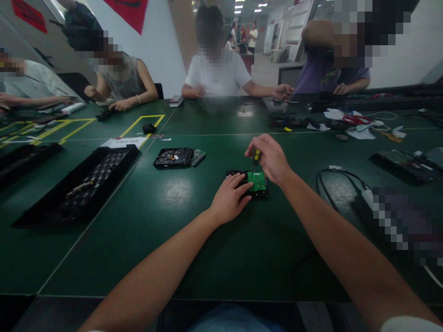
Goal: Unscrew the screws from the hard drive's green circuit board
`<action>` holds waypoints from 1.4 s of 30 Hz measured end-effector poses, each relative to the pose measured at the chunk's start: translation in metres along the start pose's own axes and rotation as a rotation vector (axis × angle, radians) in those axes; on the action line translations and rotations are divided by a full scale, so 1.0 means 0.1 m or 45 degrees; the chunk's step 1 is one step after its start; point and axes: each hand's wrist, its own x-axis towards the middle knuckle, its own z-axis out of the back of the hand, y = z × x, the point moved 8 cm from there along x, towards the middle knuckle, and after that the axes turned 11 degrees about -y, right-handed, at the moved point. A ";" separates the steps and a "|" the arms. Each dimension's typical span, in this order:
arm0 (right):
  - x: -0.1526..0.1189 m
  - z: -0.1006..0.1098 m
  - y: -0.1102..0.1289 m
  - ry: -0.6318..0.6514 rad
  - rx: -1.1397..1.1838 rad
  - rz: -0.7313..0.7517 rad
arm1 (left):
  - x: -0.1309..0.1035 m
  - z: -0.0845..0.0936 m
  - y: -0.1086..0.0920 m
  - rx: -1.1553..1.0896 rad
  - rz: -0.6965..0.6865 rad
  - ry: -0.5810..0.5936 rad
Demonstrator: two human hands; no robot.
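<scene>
A hard drive [259, 183] lies on the green table with its green circuit board facing up. My left hand [234, 193] rests on its left side, fingers stretched out across the casing. Above the board's far edge, my right hand [272, 157] is closed around a screwdriver [256, 158] with a yellow and black handle. The tool stands nearly upright, and its tip points down to the drive. Further left sit another hard drive [173, 158] and a small loose circuit board [198, 157], close beside it.
A long black tray [83, 189] holding small parts stands at the left. On the right are a black cable [321, 184], a pixelated device [398, 216] and another drive-like unit [404, 163]. Scraps and wires [360, 122] lie behind. Several people sit across the table [194, 244].
</scene>
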 end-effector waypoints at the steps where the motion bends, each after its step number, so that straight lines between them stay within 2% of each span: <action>1: 0.00 0.00 0.01 0.012 -0.010 0.007 | 0.00 0.00 0.00 -0.002 -0.001 -0.001; 6: 0.00 0.01 0.06 0.053 -0.106 0.056 | 0.00 0.01 -0.01 -0.005 0.005 -0.006; 17: -0.08 -0.10 0.21 0.142 -0.276 0.264 | 0.01 0.01 -0.02 -0.001 0.001 0.003; 22: -0.09 -0.06 0.27 0.075 -0.440 0.381 | 0.01 0.02 -0.02 -0.009 0.013 -0.016; 30: -0.14 -0.05 0.62 0.015 -0.781 0.628 | 0.03 0.05 -0.02 -0.003 0.013 -0.042; 36: -0.21 -0.11 0.74 0.107 -0.844 0.615 | 0.06 0.06 -0.03 -0.005 0.046 -0.034; 39: -0.24 -0.14 0.73 0.157 -0.936 0.607 | 0.08 0.13 -0.02 -0.072 0.054 -0.049; 42: -0.24 -0.15 0.73 0.172 -0.948 0.602 | 0.10 0.22 0.08 -0.194 0.054 -0.064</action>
